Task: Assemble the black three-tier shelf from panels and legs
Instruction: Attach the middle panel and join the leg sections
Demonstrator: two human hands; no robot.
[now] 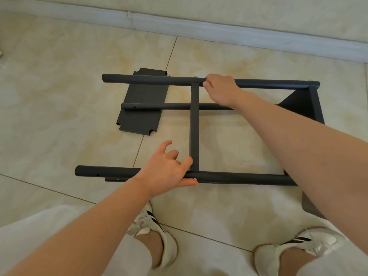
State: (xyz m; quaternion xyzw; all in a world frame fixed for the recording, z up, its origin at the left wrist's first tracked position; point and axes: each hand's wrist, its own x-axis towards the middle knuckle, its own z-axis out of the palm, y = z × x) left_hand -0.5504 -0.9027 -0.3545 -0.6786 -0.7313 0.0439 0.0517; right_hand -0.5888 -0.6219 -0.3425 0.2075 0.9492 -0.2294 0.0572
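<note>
The partly built black shelf lies on its side on the tiled floor. Its far leg [149,79] and near leg [239,177] are long tubes joined by a middle panel [194,126], seen edge-on, and an end panel [302,104] at the right. A third leg [179,106] runs lower down behind them, and a fourth leg [113,179] peeks out under the near one. My right hand [221,88] grips the far leg just right of the middle panel. My left hand [167,172] holds the near leg beside that panel, thumb in front and index finger over it. A loose panel [141,120] lies flat at the left.
A white skirting board [199,26] runs along the wall behind the shelf. My two white shoes [157,232] [294,250] stand on the tiles just in front of the near leg. Bare tile floor [59,96] stretches to the left.
</note>
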